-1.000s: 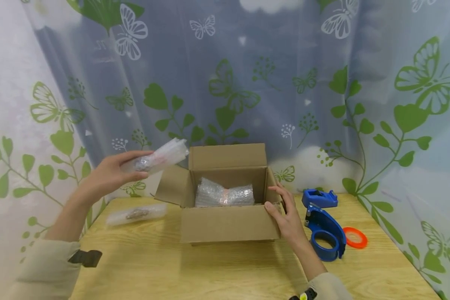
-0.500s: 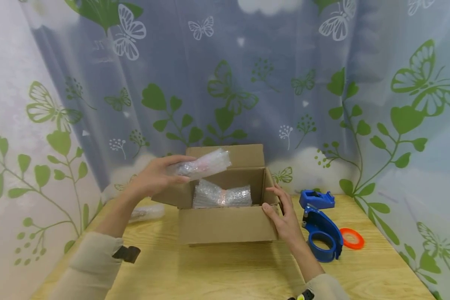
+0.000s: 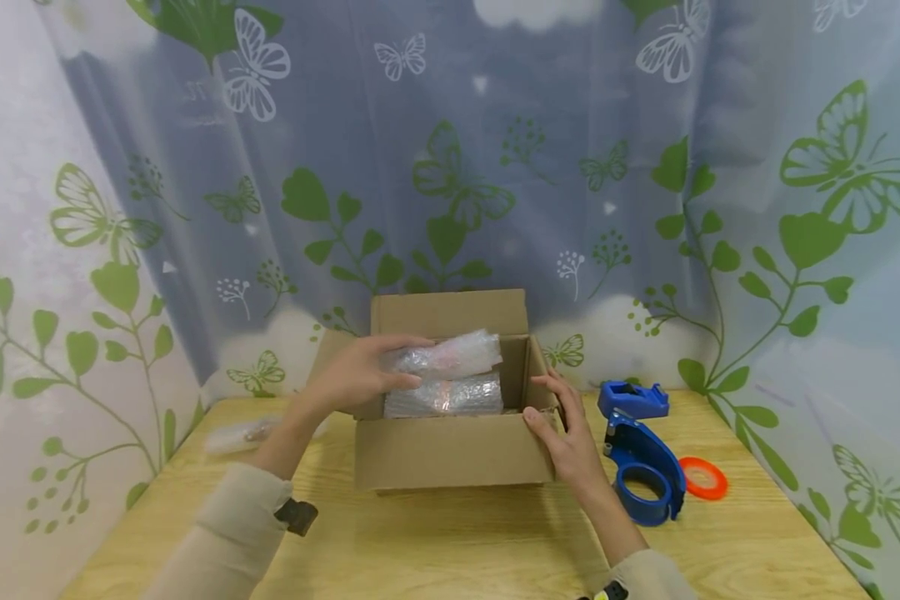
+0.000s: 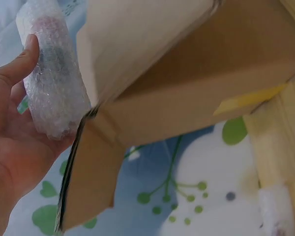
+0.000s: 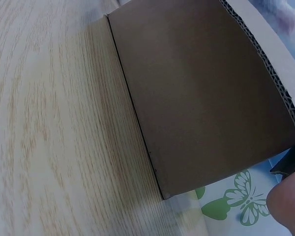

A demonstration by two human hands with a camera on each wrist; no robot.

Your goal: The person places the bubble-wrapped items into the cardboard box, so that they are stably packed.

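Observation:
An open cardboard box (image 3: 453, 454) stands mid-table with its flaps spread. My left hand (image 3: 356, 375) holds a bubble-wrapped bundle (image 3: 450, 356) by its left end, over the box opening. Thumb on one side and fingers behind it, the hand grips this bundle (image 4: 56, 83) in the left wrist view. Below it, a second bubble-wrapped bundle (image 3: 446, 400) with a pinkish band lies inside the box. At the box's right side, my right hand (image 3: 570, 437) grips the edge, thumb at the front corner. Only part of that hand (image 5: 287, 201) enters the right wrist view.
Another wrapped bundle (image 3: 236, 437) lies on the wooden table (image 3: 450, 542) left of the box, partly behind the left forearm. To the right are a small blue tape dispenser (image 3: 633, 402), a larger blue tape dispenser (image 3: 648, 467) and a red tape roll (image 3: 703, 478). A patterned curtain (image 3: 450, 125) hangs behind.
My left hand has carried the wrapped bundle rightward from beside the box, then down over its opening. The right hand stays on the box's right edge.

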